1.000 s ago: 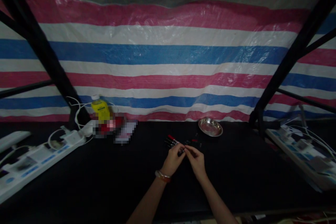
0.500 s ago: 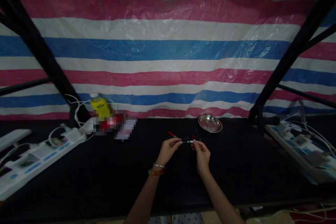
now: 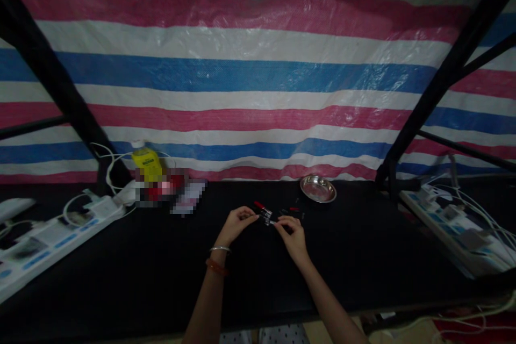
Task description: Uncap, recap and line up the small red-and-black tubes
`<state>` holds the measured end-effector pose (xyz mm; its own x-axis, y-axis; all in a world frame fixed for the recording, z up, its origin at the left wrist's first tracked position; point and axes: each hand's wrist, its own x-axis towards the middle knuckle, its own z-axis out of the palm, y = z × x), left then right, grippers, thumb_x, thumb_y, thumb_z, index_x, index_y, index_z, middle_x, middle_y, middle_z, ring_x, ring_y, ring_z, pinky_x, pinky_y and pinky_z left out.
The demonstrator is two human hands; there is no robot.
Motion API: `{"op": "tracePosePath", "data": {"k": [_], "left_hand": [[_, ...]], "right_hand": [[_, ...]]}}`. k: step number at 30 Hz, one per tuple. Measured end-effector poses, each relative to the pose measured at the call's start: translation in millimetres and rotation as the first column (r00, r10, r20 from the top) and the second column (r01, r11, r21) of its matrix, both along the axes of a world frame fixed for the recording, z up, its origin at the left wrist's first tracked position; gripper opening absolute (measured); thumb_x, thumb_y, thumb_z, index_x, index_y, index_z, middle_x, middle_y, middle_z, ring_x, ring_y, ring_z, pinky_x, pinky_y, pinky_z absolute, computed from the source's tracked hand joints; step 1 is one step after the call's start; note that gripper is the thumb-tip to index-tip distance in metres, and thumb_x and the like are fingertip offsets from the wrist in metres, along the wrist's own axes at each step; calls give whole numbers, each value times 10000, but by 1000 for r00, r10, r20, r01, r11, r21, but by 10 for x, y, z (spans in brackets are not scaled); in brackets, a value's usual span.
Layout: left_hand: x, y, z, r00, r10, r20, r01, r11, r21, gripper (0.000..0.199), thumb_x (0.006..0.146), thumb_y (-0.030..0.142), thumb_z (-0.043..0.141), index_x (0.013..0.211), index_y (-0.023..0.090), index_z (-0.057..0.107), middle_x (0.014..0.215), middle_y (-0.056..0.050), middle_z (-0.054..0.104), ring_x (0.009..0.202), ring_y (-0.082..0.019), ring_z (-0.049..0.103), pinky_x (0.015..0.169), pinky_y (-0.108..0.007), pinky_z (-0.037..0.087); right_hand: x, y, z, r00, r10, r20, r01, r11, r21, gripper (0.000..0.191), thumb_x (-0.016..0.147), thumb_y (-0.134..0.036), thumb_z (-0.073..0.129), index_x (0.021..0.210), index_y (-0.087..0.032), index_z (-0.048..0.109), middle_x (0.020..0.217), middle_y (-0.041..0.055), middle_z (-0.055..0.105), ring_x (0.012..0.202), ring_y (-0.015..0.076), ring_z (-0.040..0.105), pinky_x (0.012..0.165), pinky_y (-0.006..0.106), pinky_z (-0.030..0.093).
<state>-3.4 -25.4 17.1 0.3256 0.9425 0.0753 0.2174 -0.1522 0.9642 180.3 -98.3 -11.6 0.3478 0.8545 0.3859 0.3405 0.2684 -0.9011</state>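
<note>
**Small parts in hand, work apparently unfinished**

In the head view, the right hand (image 3: 293,235) has its grip pinched on a slim piece (image 3: 272,222), whose pale end shows between both hands, over the worktop (image 3: 258,279). The left hand (image 3: 235,226) is just beside it; whether its grip grasps anything cannot be told. Red rods (image 3: 262,206) lie just beyond. Loose bits (image 3: 294,209) near the right hand suggest work remains; which pieces are finished is too small to tell.

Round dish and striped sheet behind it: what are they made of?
The round dish looks like polished metal, perhaps steel: silvery, with bright reflections. The striped sheet seems glossy plastic, perhaps woven: its creases shine and a fine texture shows.
</note>
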Motion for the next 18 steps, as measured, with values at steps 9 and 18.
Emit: {"op": "tracePosePath", "data": {"k": [9,18], "left_hand": [[-64,-1,-54,984,-33,-173,43,998,51,350,595,470,694,728,159,605,614,30,541,582,-106,449,556,-230,347],[-62,19,-111,962,11,-271,41,982,187,252,582,387,719,701,175,649,704,-1,585,651,-132,482,616,-256,380]], "right_hand": [[-13,26,-68,968,4,252,17,997,-81,42,699,-261,683,668,-246,709,920,51,642,955,219,528,856,353,387],[-26,103,-62,927,-40,372,99,985,-141,76,730,-265,647,720,-238,717,922,60,628,915,220,534,815,340,393]]}}
